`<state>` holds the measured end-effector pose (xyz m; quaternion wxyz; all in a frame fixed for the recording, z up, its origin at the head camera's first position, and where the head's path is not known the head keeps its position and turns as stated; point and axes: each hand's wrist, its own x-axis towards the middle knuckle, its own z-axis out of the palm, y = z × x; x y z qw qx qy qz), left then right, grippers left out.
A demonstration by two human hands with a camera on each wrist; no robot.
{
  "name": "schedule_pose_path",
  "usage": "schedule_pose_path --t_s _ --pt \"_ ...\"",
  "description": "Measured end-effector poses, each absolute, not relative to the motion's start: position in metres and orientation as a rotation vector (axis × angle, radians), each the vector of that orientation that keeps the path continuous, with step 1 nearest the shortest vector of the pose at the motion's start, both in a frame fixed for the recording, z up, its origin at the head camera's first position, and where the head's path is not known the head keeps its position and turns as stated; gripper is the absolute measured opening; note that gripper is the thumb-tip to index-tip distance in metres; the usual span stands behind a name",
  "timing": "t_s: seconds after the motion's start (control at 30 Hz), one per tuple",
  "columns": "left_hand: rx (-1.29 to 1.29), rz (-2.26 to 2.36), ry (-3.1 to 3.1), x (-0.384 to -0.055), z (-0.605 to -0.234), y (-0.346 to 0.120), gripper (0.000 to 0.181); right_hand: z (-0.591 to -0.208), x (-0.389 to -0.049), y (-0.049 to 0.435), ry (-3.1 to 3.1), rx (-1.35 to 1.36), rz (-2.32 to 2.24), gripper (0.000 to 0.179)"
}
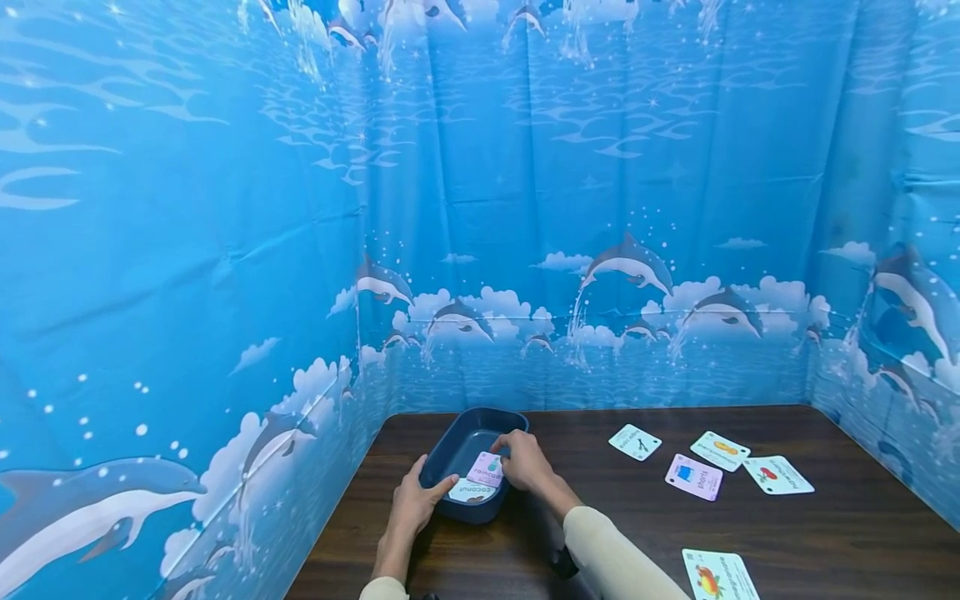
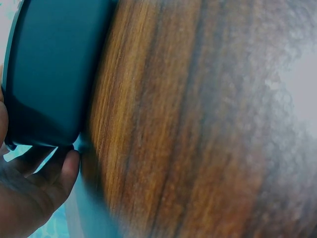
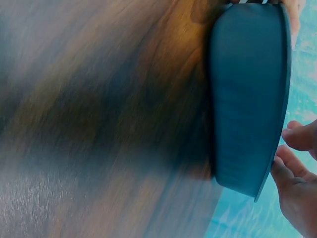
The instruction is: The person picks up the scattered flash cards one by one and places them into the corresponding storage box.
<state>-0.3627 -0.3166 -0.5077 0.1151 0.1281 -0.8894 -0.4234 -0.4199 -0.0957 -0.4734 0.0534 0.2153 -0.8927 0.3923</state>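
Observation:
A dark blue plastic tub [image 1: 454, 446] stands on the table at the left. My left hand [image 1: 412, 502] grips its near left side, thumb over the rim; in the left wrist view, fingers [image 2: 69, 171] curl at the tub's outer bottom edge. My right hand [image 1: 527, 463] reaches over the right rim and pinches a purple "raincoat" card [image 1: 486, 471] by its upper right edge. Beneath that card, a "coconut" card [image 1: 471, 492] lies in the tub's near end. In the right wrist view, the right hand [image 3: 297, 173] shows beside the tub's rim [image 3: 283, 116].
Several picture cards lie on the dark wood table [image 1: 592, 508] to the right: a green-edged card [image 1: 635, 442], a yellow-picture card [image 1: 720, 451], a "shorts" card [image 1: 693, 477] and a red-picture card [image 1: 778, 475]. A mango-like picture card [image 1: 720, 575] lies nearer. A dolphin-print curtain [image 1: 480, 208] surrounds the table.

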Motion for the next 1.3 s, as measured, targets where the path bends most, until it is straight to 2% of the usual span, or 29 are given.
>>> schedule_pose_path --t_s 1.0,1.3 --pt "0.418 -1.172 -2.655 -0.367 -0.504 -0.315 0.095 -0.484 -0.418 -0.08 -2.624 0.811 1.107 0.021" --pt "0.415 -1.162 -2.672 -0.369 -0.504 -0.315 0.097 -0.483 -0.412 -0.066 -2.568 0.814 1.218 0.023"
